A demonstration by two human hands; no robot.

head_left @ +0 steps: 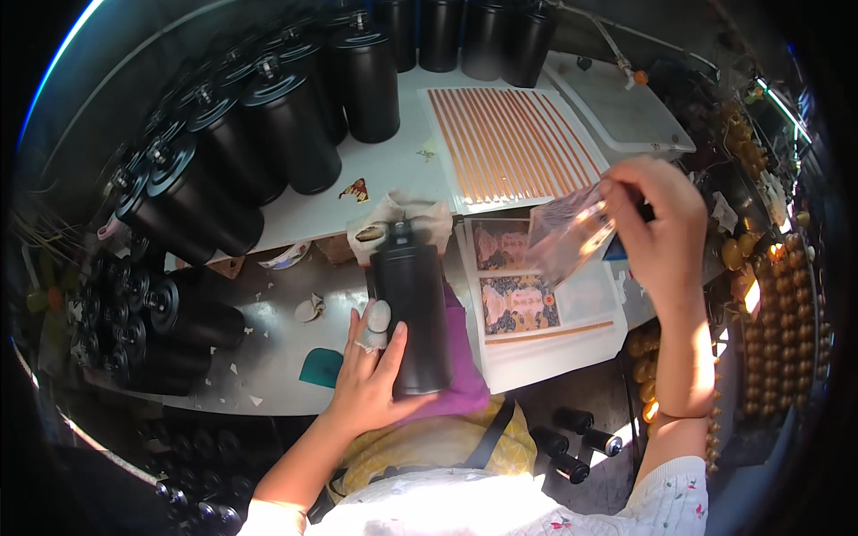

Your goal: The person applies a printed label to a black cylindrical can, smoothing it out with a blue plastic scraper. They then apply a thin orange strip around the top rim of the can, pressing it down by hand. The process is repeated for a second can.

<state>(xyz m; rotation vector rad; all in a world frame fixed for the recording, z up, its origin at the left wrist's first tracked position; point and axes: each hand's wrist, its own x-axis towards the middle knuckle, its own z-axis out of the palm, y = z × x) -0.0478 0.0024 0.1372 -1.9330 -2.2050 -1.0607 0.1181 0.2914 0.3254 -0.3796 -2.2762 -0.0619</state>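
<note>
My left hand [368, 386] is closed round the lower left side of a matte black cylinder [416, 322] with a small metal fitting at its far end. White wrapping covers a finger or two of that hand. The cylinder lies over a purple cloth [466, 353] at my lap, its far end against a pale cloth pad [427, 220]. Up to the right, my right hand [660, 219] pinches a glossy, patterned sheet of film [567, 237] by its upper corner. Beneath the film, a white backing sheet [581, 357] carries rectangular patterned decals [518, 304] and one thin gold strip.
Many black cylinders [290, 125] crowd the left and back of the white table. A sheet of orange-gold strips [505, 143] lies beyond the decals, beside a shallow clear tray [626, 112]. A green flat scraper [320, 367] rests left of my hand. Gold beads [778, 313] hang at right.
</note>
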